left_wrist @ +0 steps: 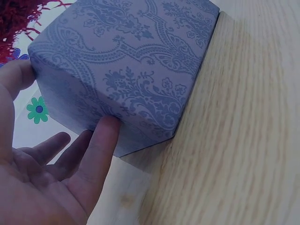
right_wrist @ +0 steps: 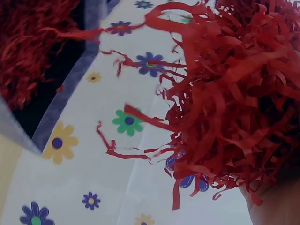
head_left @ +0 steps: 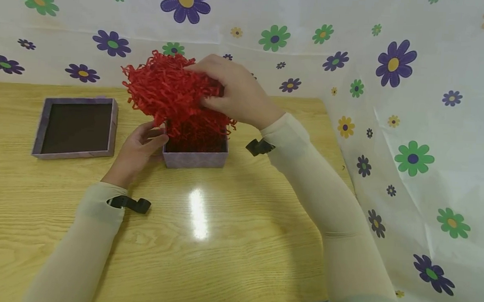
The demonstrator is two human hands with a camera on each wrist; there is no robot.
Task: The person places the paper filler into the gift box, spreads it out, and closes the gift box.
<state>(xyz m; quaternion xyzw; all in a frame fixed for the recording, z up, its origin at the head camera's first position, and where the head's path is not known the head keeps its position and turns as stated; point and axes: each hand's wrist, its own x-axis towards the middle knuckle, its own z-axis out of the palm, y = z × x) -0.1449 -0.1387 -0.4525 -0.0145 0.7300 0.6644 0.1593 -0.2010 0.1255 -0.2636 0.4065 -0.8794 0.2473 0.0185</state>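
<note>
1. Wood-grained tabletop [head_left: 241, 259] stretches in front of an open purple box [head_left: 194, 160], catching a bright streak of glare.
2. Pale sleeves [head_left: 355, 246] extend toward the box, a black wrist mount [head_left: 136, 205] showing on each.
3. Left hand [head_left: 138, 148] lies against the box's left side, fingers loosely extended and touching it (scrolling floral patterns cover its walls).
4. Right hand [head_left: 238, 90], above the box, grips a big tangle of red shredded paper [head_left: 165, 87]. This bundle spills past the box's left side, loose strands dangling; more red shreds [head_left: 198, 138] sit inside the box.
5. Left of the box, a shallow purple-rimmed tray [head_left: 112, 127] with a dark interior rests on the tabletop.
6. Behind and right of the box hangs a white flower-printed sheet [head_left: 304, 14].
</note>
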